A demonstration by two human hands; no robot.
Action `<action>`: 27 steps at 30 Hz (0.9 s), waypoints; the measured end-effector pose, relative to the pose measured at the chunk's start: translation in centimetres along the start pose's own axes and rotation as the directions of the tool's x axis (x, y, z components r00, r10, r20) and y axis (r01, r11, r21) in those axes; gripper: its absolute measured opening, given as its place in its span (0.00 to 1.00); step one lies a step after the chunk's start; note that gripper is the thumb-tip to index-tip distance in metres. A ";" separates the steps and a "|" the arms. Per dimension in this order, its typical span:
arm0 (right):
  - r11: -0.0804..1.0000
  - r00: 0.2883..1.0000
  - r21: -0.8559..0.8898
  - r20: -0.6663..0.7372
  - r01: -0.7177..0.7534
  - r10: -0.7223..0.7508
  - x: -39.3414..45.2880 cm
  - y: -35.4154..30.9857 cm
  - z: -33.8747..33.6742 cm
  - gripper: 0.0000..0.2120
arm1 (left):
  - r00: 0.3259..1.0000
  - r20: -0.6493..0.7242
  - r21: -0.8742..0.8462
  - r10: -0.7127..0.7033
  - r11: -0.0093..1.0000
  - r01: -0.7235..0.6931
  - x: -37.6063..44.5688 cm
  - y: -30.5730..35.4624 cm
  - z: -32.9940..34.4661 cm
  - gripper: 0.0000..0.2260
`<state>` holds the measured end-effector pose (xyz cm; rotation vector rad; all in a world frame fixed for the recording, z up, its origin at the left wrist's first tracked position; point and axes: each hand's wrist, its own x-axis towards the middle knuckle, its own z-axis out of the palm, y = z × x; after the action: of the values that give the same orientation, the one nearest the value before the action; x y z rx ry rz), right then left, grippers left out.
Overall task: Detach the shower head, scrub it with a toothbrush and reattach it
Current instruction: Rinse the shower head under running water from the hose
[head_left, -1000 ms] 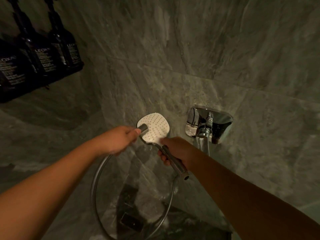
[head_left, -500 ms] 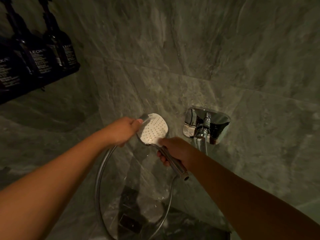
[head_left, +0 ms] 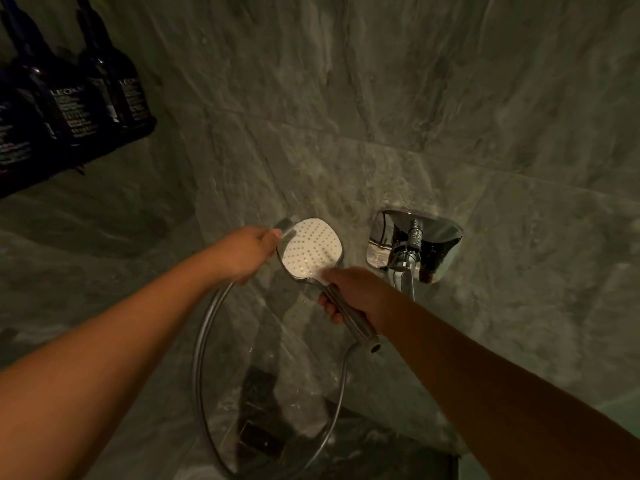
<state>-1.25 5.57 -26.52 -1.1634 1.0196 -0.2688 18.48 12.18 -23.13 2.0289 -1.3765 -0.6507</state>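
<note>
Scrubbing underway: left hand (head_left: 242, 256), gripping a grey-handled toothbrush (head_left: 284, 224), has shifted to the far-left rim of the white perforated shower head (head_left: 311, 249), whose chrome handle the right hand (head_left: 356, 292) clasps, detached, left of the chrome wall fitting (head_left: 414, 244).

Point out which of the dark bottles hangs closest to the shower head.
The rightmost dark bottle in the wall rack; the other bottles hang farther left, away from the shower head.

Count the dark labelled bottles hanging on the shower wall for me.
3 dark labelled bottles, all at upper left in a row: one cut by the left edge, one in the middle, one rightmost. More may lie beyond the frame's left edge.
</note>
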 end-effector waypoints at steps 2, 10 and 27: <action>1.000 1.000 -0.016 -0.005 -0.009 0.009 0.0 0.1 -0.1 0.15 | 0.988 0.152 -0.117 -0.021 0.992 0.039 -0.4 0.2 0.1 0.20; 0.999 0.999 0.031 0.005 -0.035 0.035 0.6 -0.1 0.0 0.15 | 0.994 0.107 -0.110 0.007 0.994 0.005 -0.5 0.5 0.3 0.19; 0.999 0.999 0.006 -0.025 0.044 -0.044 0.4 -0.6 -0.3 0.15 | 0.946 0.325 -0.252 0.013 0.965 0.073 -2.2 -1.4 0.5 0.18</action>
<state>-1.07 4.82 -26.25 -1.1799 1.0152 -0.3219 18.30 14.57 -24.34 1.7892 -1.3558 -1.1589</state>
